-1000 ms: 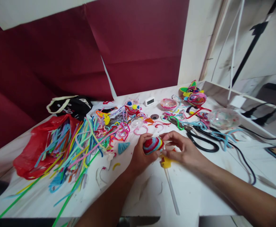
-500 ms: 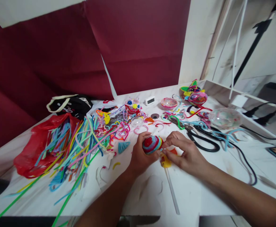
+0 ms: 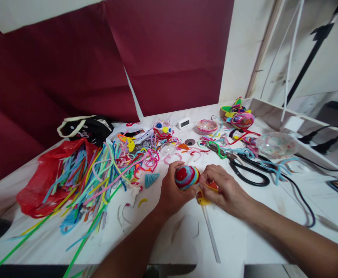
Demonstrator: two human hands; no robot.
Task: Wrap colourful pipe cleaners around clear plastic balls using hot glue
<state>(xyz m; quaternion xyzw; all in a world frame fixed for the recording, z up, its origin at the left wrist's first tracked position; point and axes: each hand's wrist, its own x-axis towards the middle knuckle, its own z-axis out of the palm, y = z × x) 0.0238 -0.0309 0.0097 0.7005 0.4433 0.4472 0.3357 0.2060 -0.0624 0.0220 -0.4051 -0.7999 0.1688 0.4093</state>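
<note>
My left hand (image 3: 173, 193) is wrapped round a small ball (image 3: 187, 177) covered in rings of fuzzy pipe cleaner in red, blue, yellow and other colours. At the ball's right side, my right hand (image 3: 223, 189) has its thumb and fingers pinched together; whatever lies between them is too small to make out. Partly hidden beneath the right hand is a yellow and orange tool (image 3: 204, 200) that looks like a glue gun, with a long pale stick (image 3: 212, 235) pointing toward me. A blue cone-shaped pipe cleaner piece (image 3: 151, 180) lies left of my left hand.
Loose pipe cleaners (image 3: 99, 181) spill from a red plastic bag (image 3: 38, 185) on the left. Black-handled scissors (image 3: 250, 175) lie on the right, near a clear bowl (image 3: 276, 144). Behind stand a small digital clock (image 3: 183, 123), a pink-edged bowl (image 3: 207, 126) and a colourful decorated ball (image 3: 241, 117).
My right hand has turned slightly and its fingers have curled tighter beside the ball. An orange part of the tool shows differently under it. The left hand and ball stay almost still.
</note>
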